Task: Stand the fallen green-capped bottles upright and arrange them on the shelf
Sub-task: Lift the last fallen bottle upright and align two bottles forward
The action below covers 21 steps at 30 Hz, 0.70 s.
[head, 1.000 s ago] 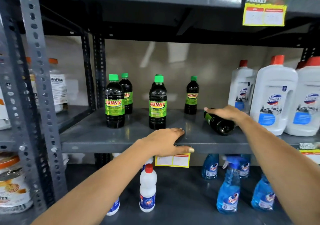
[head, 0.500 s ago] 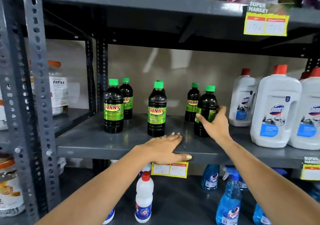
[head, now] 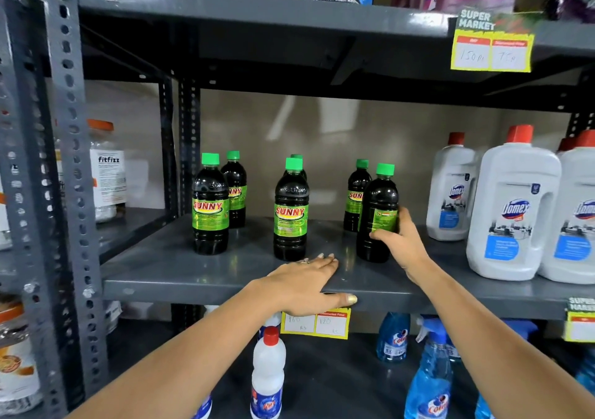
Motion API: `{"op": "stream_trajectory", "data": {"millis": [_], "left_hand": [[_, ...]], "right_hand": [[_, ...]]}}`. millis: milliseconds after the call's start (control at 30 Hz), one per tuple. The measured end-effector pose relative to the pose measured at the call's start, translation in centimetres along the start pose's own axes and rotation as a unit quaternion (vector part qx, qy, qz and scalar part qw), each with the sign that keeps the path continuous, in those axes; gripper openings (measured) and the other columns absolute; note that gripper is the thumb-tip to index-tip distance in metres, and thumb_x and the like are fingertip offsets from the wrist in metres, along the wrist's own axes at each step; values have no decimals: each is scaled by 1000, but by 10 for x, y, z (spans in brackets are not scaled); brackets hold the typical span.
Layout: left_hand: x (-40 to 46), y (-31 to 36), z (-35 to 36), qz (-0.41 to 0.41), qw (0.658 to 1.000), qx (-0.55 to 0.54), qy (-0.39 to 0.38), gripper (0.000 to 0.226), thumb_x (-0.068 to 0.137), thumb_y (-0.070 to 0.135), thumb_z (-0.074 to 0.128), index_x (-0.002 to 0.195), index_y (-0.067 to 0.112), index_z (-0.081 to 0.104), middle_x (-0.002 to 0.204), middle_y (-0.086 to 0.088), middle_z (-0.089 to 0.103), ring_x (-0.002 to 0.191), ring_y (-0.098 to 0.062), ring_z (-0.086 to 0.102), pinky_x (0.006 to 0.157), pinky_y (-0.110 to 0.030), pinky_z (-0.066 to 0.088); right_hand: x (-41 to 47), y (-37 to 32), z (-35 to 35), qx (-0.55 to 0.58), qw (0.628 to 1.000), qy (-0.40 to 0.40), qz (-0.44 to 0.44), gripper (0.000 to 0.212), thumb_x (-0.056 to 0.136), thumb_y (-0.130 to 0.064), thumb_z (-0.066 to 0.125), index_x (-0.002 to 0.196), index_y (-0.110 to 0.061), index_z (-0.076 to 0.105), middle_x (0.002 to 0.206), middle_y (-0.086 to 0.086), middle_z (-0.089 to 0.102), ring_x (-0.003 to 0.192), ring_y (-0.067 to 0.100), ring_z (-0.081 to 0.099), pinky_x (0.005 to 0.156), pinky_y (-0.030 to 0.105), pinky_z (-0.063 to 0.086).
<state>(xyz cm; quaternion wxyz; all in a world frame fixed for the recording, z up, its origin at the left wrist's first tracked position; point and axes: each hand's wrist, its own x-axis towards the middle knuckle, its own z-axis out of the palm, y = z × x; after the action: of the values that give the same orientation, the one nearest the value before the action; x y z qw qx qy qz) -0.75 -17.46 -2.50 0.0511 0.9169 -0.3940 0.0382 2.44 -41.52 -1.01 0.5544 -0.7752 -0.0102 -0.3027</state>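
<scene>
Gripping the upright green-capped bottle (head: 377, 212) with right hand (head: 401, 244) to align it with the row; resting open left hand (head: 306, 285) flat on shelf (head: 193, 277) for support.

Dark bottles (head: 290, 209) wear bright green caps and green-yellow labels with red lettering, on a grey shelf (head: 199, 277).

Both arms are bare, no sleeves anywhere. Left hand (head: 302, 281) has a ring on one finger, plus longish pale nails.
</scene>
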Motion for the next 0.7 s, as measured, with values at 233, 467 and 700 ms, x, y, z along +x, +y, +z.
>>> {"op": "stream_trajectory", "data": {"millis": [233,467,700], "left_hand": [[1,-1,1,5,1000,5,-3,92,88,78,26,153,17,4,161,4,0,145,-12,-1,115,-29,5],[0,0,1,4,1000,7,-7,92,88,78,25,153,17,3,161,3,-1,146,-13,0,118,-34,7],[0,0,1,3,1000,7,-2,91,89,77,26,153,16,4,161,2,0,145,-11,-1,115,-30,4]], "right_hand": [[0,1,1,11,1000,-23,3,63,69,-13,82,118,-21,42,104,-7,63,98,11,61,74,24,44],[-5,-1,2,-37,999,-19,-10,81,57,-32,91,121,-23,41,104,-10,61,94,4,59,79,25,46],[-5,-2,2,-29,999,-23,1,76,60,-32,89,120,-23,44,104,-9,63,95,4,60,74,22,45]]}}
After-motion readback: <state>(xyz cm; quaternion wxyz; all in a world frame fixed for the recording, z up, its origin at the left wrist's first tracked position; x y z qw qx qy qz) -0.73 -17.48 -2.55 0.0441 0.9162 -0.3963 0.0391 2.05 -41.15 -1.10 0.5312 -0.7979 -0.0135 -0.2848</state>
